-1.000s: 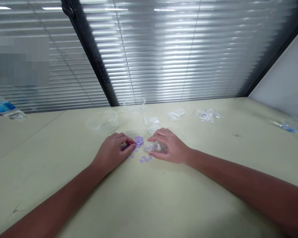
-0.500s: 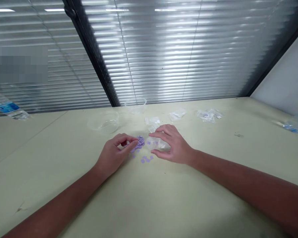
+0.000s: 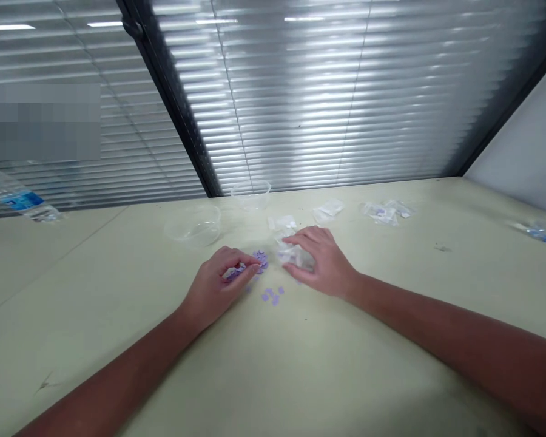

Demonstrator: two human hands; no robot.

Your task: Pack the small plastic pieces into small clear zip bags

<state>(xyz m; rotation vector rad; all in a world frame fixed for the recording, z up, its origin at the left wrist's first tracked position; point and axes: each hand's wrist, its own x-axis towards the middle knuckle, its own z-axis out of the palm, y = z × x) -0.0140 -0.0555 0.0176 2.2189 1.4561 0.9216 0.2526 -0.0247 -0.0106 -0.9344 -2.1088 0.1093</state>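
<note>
My left hand [image 3: 222, 279] is at the edge of a small heap of purple paper-like pieces [image 3: 261, 260]. Its thumb and index fingertips are pinched together; whatever is between them is too small to make out. More purple bits show under the curled fingers. My right hand [image 3: 321, 258] curves around a crumpled clear plastic bag [image 3: 303, 258], thumb on the near side and fingers on the far side. Pale purple spots show through the bag. Several loose purple pieces [image 3: 273, 295] lie flat on the table in front of the heap.
Two clear plastic bowls, one nearer [image 3: 200, 227] and one farther [image 3: 251, 193], stand behind my left hand. White and clear packets [image 3: 328, 209] lie along the back, with a further cluster [image 3: 384, 212] to the right. Water bottles are at far left [image 3: 25, 200] and far right [image 3: 543, 233].
My right hand has shifted slightly right and away from me, and the plastic bag has moved with it. My left fingertips have moved a little right, and the loose purple pieces are arranged differently.
</note>
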